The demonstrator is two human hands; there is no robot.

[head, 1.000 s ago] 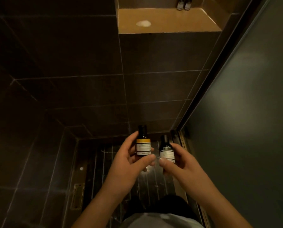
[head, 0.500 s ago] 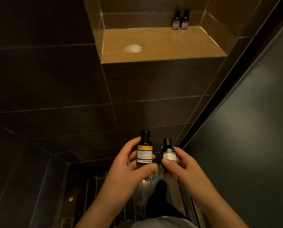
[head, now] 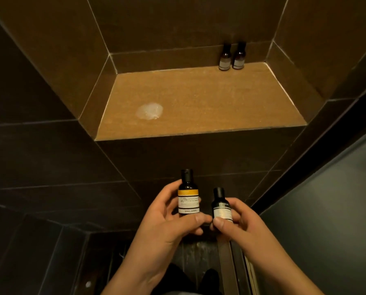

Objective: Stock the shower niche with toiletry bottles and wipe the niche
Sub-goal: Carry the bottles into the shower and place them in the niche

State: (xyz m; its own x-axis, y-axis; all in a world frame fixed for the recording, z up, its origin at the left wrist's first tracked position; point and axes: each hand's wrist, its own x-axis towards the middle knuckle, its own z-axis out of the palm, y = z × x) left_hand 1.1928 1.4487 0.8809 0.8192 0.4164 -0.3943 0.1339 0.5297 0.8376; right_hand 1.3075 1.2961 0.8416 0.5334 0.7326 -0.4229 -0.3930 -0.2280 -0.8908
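Observation:
My left hand point(head: 167, 226) grips a small dark bottle with an orange-banded label point(head: 188, 194), held upright. Just to its right, my right hand point(head: 241, 224) holds a shorter dark bottle with a pale label point(head: 221, 207). Both sit below the niche, in front of the dark tiled wall. The shower niche point(head: 199, 99) is a lit brown recess above. Two dark bottles point(head: 232, 57) stand side by side at its back right. A whitish foamy smear point(head: 149, 111) lies on the left of the niche floor.
Dark wall tiles point(head: 50, 156) surround the niche. A glass shower panel point(head: 326, 209) rises on the right, with its track point(head: 231, 262) running along the wet floor below. My feet point(head: 199, 279) show at the bottom edge.
The view has tilted upward, so the niche now fills the upper frame. Both hands have kept their bottles, the left one raised slightly higher than the right.

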